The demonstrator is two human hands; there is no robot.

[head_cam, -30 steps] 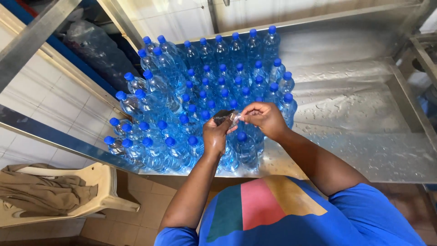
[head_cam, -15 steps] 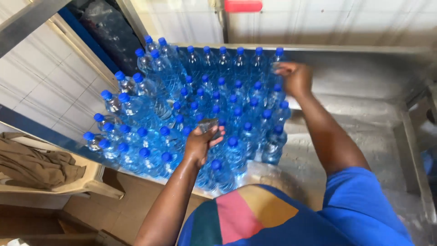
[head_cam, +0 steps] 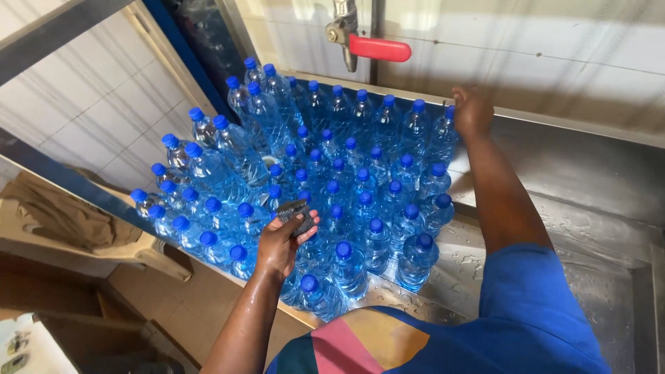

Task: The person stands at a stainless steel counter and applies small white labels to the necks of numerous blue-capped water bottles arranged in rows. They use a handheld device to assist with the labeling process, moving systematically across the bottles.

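My left hand (head_cam: pixel 280 242) hovered low over the near rows of bottles, fingers curled round a small dark stack of labels or sleeves (head_cam: pixel 296 215), though I couldn't tell exactly what the stack was; thumb on top, its long side running roughly left to right across my palm. My right hand (head_cam: pixel 472 109) was stretched far out to the back edge of the crowd, at the bottle in the far right corner (head_cam: pixel 449 135). Whether those fingers had closed on its cap or only rested there, I couldn't tell; the hand was blurred and seen from behind.

The clear, blue-capped bottles (head_cam: pixel 346 201) all stood upright, packed shoulder to shoulder on the wet steel tray (head_cam: pixel 596 201), long axes straight up. So the stack sat well apart from the corner bottle, near and to the left of it, with most of the rows between them. The right hand was at that bottle; the left was nearer my body. A red valve handle (head_cam: pixel 379 48) stuck out from the wall above, just left of my right hand.
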